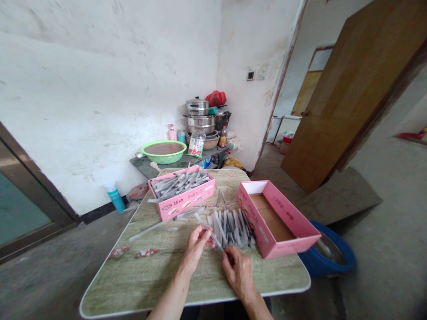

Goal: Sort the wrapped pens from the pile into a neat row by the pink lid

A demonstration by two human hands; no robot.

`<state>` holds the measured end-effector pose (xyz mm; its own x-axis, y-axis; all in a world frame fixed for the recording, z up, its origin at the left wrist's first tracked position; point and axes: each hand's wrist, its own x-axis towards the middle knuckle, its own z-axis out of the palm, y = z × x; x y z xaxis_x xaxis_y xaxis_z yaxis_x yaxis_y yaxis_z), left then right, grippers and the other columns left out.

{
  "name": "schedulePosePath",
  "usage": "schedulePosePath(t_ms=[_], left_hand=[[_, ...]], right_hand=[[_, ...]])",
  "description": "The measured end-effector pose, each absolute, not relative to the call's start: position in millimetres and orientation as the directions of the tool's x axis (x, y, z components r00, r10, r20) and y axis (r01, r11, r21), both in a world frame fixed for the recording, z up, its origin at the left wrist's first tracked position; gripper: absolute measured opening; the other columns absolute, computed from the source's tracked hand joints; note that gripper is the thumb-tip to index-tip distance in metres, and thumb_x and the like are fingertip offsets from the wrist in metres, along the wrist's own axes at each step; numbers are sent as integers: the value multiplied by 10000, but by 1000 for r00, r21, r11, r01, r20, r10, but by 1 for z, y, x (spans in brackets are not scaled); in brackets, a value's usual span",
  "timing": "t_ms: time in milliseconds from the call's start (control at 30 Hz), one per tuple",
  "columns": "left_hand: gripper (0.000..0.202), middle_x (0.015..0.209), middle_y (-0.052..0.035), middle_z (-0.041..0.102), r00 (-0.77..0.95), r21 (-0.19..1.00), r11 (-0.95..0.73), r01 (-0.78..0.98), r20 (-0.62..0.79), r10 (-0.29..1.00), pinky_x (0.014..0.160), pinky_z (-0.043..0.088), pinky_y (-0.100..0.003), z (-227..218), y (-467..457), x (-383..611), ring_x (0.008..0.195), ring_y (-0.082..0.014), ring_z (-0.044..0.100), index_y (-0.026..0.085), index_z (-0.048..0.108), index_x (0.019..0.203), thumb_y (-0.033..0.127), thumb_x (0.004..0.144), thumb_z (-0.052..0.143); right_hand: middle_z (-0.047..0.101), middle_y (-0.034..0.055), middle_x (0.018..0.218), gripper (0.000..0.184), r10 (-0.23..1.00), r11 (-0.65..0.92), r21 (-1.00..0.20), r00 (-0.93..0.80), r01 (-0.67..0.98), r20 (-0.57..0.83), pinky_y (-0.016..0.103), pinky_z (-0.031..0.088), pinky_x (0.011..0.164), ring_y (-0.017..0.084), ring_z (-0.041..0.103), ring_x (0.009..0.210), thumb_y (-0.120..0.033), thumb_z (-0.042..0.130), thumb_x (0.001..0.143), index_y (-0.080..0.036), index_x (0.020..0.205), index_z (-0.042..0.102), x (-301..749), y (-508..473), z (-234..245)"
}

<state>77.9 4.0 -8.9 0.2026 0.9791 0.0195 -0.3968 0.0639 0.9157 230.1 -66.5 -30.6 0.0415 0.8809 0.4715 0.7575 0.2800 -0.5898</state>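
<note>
Between my two hands is a slim whitish pen [207, 227], slanting down to the right. My left hand [197, 242] pinches it around the middle with thumb and fingers. At its lower end, the curled fingers of my right hand [237, 269] grip the tip. Just beyond my hands lies a row of similar pens [231, 226], translucent with dark parts. To the left rear, a pink box [188, 201] is heaped with more of them. On the right stands a second pink box [279, 218], its brown bottom showing.
A few loose pens [147, 231] lie on the table [140, 284] at left. Behind it, a low dark surface holds a green basin [164, 153], steel pots [200, 122] and bottles. A blue tub [343, 262] is on the floor at right, near a wooden door [350, 89].
</note>
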Motion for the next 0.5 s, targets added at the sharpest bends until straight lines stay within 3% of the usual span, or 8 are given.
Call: schedulePosePath(t_ms=[500], left_hand=[[398, 805, -64, 641, 129, 908, 3, -418, 56, 990, 597, 528, -269, -19, 11, 72, 692, -174, 628, 129, 589, 989, 458, 775, 652]], right_hand=[[571, -12, 561, 201, 901, 231, -620, 76, 750, 428, 207, 391, 495, 125, 535, 477, -309, 465, 862, -199, 754, 595, 241, -84, -32]])
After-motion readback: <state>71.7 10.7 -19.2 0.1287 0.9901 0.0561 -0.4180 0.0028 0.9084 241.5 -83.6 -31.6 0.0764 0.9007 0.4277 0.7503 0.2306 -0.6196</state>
